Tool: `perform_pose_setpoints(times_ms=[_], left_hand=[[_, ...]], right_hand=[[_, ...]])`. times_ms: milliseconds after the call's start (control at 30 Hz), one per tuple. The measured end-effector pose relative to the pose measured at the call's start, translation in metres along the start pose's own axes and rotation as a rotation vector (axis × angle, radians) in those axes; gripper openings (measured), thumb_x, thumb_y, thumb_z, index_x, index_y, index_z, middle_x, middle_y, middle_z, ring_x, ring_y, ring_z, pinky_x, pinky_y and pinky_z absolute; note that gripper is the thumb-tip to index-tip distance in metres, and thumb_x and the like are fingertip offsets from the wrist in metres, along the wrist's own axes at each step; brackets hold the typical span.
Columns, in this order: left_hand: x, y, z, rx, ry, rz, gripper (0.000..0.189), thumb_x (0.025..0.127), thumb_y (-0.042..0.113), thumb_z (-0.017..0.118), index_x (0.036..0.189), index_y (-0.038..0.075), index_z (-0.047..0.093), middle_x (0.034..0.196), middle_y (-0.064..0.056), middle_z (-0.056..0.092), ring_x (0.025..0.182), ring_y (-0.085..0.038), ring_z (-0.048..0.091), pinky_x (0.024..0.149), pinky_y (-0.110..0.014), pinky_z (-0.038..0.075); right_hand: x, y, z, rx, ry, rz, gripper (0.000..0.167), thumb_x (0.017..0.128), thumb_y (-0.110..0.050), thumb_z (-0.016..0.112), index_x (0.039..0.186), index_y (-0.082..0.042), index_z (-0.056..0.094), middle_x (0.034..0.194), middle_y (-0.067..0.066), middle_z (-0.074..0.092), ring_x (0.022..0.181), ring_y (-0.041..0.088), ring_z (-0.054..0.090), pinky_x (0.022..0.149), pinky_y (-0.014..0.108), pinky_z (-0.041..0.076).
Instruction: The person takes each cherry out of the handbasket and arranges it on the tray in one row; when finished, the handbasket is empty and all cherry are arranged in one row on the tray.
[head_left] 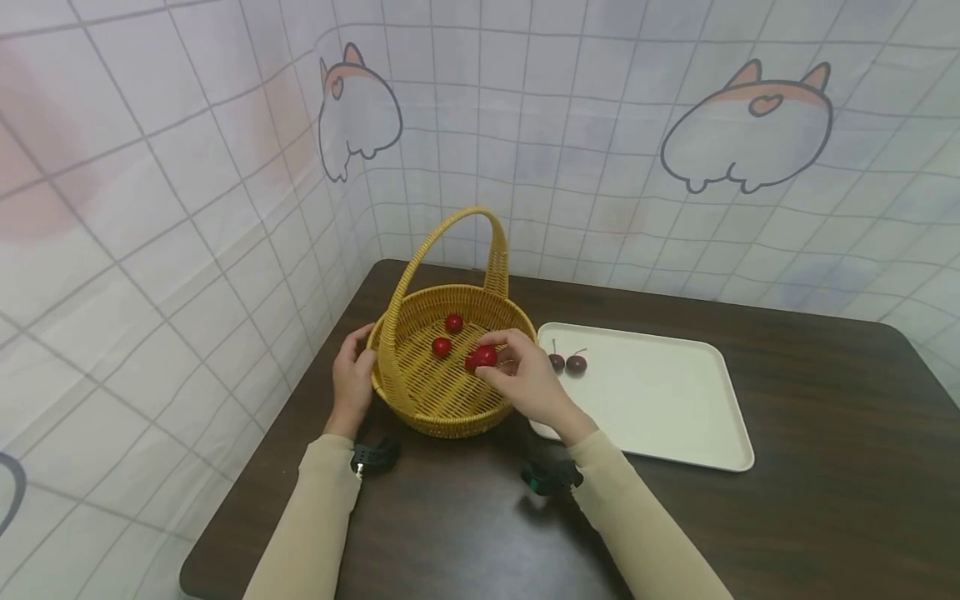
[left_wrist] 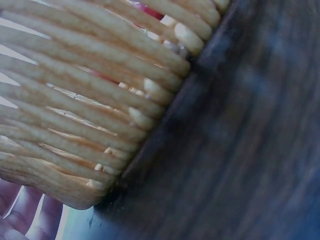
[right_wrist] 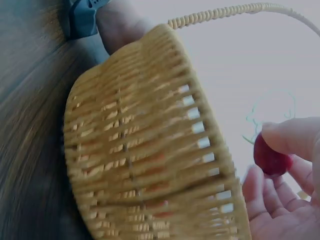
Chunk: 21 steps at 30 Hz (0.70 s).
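Note:
A yellow wicker basket [head_left: 450,429] with a tall arched handle stands on the table. My left hand [head_left: 352,375] holds its left rim; the left wrist view catches only some fingers [left_wrist: 37,212] beside the weave. Over the basket's right side, my right hand [head_left: 525,379] pinches a red cherry [head_left: 486,356] between thumb and fingers. That cherry [right_wrist: 270,156] shows a thin stem in the right wrist view. More red [head_left: 470,363] shows right beside it; whether this is held or lies below, I cannot tell. Two red cherries [head_left: 442,347] [head_left: 453,323] lie on the basket's floor.
A white rectangular tray [head_left: 660,392] lies right of the basket, partly behind my right hand. Two dark cherries [head_left: 576,364] [head_left: 557,362] with stems sit near its left end. The dark wooden table [head_left: 825,433] meets a grid-patterned cloth wall [head_left: 570,208] at the back and left.

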<state>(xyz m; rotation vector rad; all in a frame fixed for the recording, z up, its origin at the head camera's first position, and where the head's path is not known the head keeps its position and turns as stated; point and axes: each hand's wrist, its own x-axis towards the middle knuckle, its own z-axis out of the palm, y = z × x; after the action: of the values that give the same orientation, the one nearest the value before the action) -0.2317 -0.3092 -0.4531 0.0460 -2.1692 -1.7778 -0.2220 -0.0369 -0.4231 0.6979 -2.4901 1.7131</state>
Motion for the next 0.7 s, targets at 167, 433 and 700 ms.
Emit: perform_pose_setpoints(times_ms=[167,433,700], left_hand=[[0.000,0.000,0.000,-0.005,0.001,0.004,0.044,0.092,0.003,0.043,0.135,-0.002,0.053,0.129,-0.020,0.056,0.106,-0.020,0.051,0.084,-0.022,0.042],[0.000,-0.002,0.001,-0.003,0.012,0.002,0.044,0.092,0.006,0.044,0.134,-0.001,0.054,0.128,-0.019,0.056,0.106,-0.019,0.051,0.084,-0.021,0.041],[0.000,-0.002,0.002,-0.011,0.022,0.029,0.043,0.091,0.004,0.043,0.132,-0.003,0.055,0.125,-0.020,0.058,0.102,-0.017,0.052,0.084,-0.022,0.042]], right_hand=[[-0.006,0.007,-0.017,0.010,0.046,-0.020,0.037,0.089,-0.010,0.069,0.125,-0.011,0.060,0.109,0.007,0.057,0.088,0.021,0.055,0.078,0.032,0.049],[-0.011,0.017,-0.043,0.074,0.120,0.022,0.038,0.090,-0.009,0.067,0.127,-0.004,0.058,0.114,0.016,0.060,0.092,0.028,0.056,0.071,0.023,0.049],[-0.014,0.037,-0.068,0.091,0.180,0.069,0.035,0.092,-0.016,0.066,0.125,-0.007,0.059,0.110,0.012,0.063,0.087,0.027,0.059,0.067,0.025,0.052]])
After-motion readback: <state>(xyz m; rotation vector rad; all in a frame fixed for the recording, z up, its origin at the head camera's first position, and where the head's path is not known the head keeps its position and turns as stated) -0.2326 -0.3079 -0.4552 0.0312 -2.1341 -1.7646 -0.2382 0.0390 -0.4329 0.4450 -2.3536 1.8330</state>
